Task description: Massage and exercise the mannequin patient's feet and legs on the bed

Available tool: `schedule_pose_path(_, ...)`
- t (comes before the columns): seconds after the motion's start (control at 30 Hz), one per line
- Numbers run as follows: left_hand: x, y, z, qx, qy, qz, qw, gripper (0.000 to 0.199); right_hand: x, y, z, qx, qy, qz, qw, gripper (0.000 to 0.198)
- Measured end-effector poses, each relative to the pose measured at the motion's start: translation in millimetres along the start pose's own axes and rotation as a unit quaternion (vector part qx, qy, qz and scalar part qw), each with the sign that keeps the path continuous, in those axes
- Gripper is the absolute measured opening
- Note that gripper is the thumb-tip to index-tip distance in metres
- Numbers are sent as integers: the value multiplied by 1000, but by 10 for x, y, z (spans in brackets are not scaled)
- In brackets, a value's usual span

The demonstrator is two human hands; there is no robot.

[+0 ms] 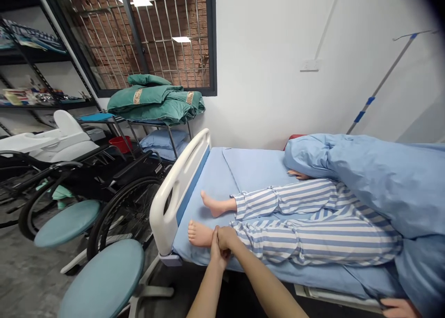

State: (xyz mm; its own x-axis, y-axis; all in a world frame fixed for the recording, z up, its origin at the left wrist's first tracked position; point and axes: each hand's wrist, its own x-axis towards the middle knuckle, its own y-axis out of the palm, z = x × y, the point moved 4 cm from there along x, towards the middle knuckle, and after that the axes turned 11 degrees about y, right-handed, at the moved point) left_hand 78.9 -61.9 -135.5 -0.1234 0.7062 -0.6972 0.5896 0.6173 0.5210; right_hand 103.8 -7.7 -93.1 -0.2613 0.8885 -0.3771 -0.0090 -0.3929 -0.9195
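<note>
- Left grip [215, 251] and right grip [227, 238] were wrapped round near foot [199, 234], ankle end.
- It sat at footboard end of bed [253, 165].
- Probably firm, heavy; under-ankle support seemed best.

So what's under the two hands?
Apparently the near ankle, covered by the left hand and right hand. The bare foot shows on one side, a striped trouser cuff on the other; the grip's underside can't be seen.

Seems to be a room for patient care, as in a hospital or nursing school; can be recognised by the bed [257, 165], wheelchair [99, 176] and drip stand [371, 100].
</note>
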Motion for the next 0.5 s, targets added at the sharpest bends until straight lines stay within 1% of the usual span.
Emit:
schedule_pose_path(0.03, 14, -14, 0, 7, 2, -7, 1000, 46, 13, 3, -7, 1, -3, -5, 1000, 18)
schedule_pose_path(0.1, 38, -57, -14, 17, 6, -3, 1000, 48, -7, 13, -9, 1, -10, -27, 1000, 19)
schedule_pose_path(0.17, 60, -91, -28, 10, 0, 44, 999, 50, -79, 29, -6, 6, -10, -64, 998, 27)
schedule_pose_path(0.23, 78, -120, -32, -16, -15, 104, 994, 51, -172, 33, 1, 22, -8, -128, 991, 30)
schedule_pose_path(0.27, 88, -139, -30, -29, -20, 121, 992, 51, -215, 33, 2, 31, -7, -163, 986, 28)
schedule_pose_path(0.33, 113, -177, -21, -49, -22, 130, 990, 52, -272, 38, 4, 47, -8, -215, 975, 23)
schedule_pose_path(0.37, 125, -191, -14, -55, -17, 128, 990, 52, -284, 45, 4, 50, -8, -228, 972, 21)
schedule_pose_path(0.5, 137, -205, 33, -45, 4, 130, 990, 55, -287, 59, 15, 54, -7, -236, 970, 17)
